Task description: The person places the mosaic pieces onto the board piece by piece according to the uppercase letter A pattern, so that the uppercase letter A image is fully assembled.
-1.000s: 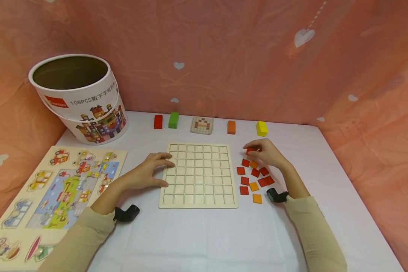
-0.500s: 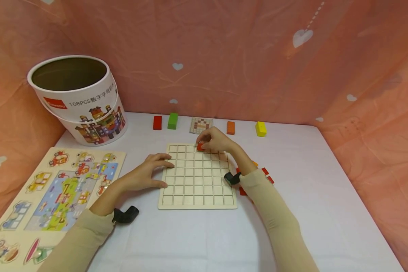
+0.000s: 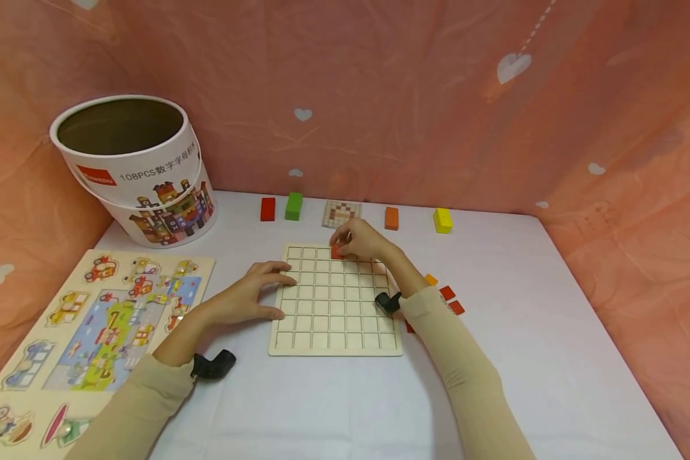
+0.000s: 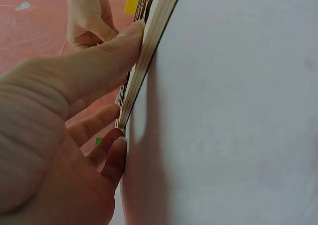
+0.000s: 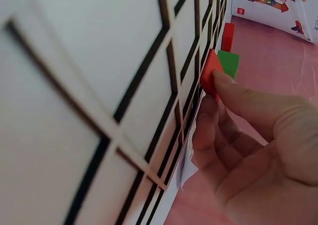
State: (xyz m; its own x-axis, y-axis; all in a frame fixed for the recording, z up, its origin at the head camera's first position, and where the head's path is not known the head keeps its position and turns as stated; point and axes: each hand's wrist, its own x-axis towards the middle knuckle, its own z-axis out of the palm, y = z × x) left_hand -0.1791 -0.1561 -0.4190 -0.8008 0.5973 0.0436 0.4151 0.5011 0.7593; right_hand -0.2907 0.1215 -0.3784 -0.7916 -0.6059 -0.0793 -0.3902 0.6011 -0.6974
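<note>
My right hand [image 3: 361, 240] pinches a small red square tile [image 3: 337, 252] at the far row of the wooden grid board [image 3: 329, 343]. In the right wrist view the red tile [image 5: 210, 72] is tilted between thumb and fingertips, close against the board's grid lines. My left hand [image 3: 247, 295] rests along the board's left edge with fingers spread. The left wrist view shows that thumb and the fingertips [image 4: 117, 145] touching the board's side [image 4: 149, 48]. Part of the board's right side is hidden under my right forearm.
Red tiles [image 3: 456, 308] and an orange tile [image 3: 431, 280] lie right of the board, partly hidden by the sleeve. Behind it stand red [image 3: 268, 209], green [image 3: 294, 207], orange [image 3: 391, 218] and yellow blocks [image 3: 443, 221] and a pattern card [image 3: 335, 211]. Left are a bucket [image 3: 167, 166] and picture puzzle [image 3: 69, 345].
My right hand has carried the red tile from the loose tiles on the right leftward to the board's far row, then lowered it slightly. My left hand has stayed in place.
</note>
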